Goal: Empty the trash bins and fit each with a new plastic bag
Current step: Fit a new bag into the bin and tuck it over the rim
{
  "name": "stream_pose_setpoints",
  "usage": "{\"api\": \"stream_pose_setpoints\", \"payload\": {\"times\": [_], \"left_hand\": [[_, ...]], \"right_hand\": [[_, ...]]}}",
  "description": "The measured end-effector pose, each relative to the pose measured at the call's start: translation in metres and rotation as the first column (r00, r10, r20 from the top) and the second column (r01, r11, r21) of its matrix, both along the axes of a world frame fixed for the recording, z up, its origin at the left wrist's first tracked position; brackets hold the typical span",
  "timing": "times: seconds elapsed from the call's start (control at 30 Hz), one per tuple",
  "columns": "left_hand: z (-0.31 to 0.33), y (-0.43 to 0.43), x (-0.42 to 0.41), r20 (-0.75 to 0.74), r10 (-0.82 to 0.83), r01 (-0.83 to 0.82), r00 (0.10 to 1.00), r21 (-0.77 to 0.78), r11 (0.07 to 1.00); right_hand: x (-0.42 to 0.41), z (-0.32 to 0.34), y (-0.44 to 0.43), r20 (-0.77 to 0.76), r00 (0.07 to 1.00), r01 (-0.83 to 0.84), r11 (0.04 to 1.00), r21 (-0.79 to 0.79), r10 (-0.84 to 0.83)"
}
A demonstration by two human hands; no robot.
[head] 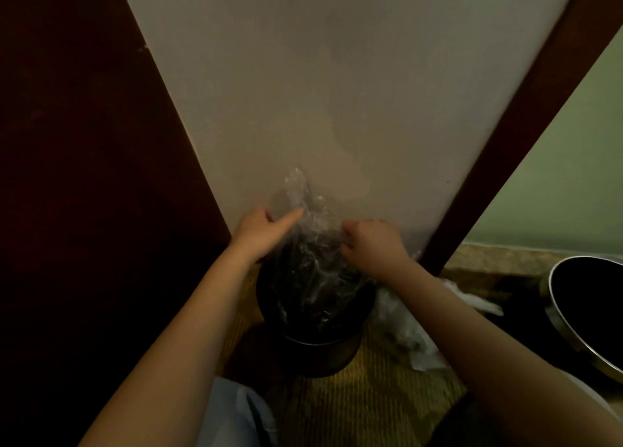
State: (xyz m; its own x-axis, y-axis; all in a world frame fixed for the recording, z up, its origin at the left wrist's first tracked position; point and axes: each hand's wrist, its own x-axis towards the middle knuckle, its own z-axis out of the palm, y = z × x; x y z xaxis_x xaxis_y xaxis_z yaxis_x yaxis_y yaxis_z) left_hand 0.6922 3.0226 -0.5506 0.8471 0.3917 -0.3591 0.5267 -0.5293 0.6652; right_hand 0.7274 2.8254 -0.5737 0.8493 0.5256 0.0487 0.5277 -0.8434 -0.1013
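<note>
A small dark round trash bin (317, 348) stands on the carpet against a pale wall. A clear plastic bag (308, 241) rises out of its mouth, crumpled and stretched upward between my hands. My left hand (261, 232) grips the bag's left edge, thumb pointing toward the plastic. My right hand (371, 244) holds the bag's right edge with curled fingers. Most of the bag hangs inside the bin, and its bottom is hidden.
A second, larger bin with a metal rim (573, 325) lies at the right edge. Crumpled pale plastic (411, 332) lies on the carpet between the bins. A dark wooden panel (84, 176) stands left, a dark door frame (512, 143) right. My knee (236, 413) is low centre.
</note>
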Motion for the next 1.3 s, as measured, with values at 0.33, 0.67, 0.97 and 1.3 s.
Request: {"api": "stream_pose_setpoints", "payload": {"times": [0.33, 0.67, 0.97, 1.3], "left_hand": [[-0.022, -0.014, 0.010, 0.156, 0.098, -0.065, 0.983, -0.203, 0.977], [-0.007, 0.003, -0.005, 0.193, -0.111, 0.001, 0.975, 0.492, 0.871], [-0.034, -0.054, -0.035, -0.214, -0.830, 0.796, 0.514, 0.480, 0.369], [-0.043, -0.025, -0.032, -0.535, -0.479, 0.705, 0.696, 0.634, 0.317]], "right_hand": [[-0.017, 0.004, 0.003, -0.440, 0.880, -0.033, 0.948, 0.315, 0.177], [0.001, -0.025, -0.010, -0.450, 0.892, 0.101, 0.956, 0.274, 0.035], [0.009, -0.027, -0.017, -0.672, 0.728, 0.580, 0.646, 0.496, -0.138], [0.012, -0.046, -0.059, -0.230, 0.886, 0.437, 0.891, 0.121, -0.403]]}}
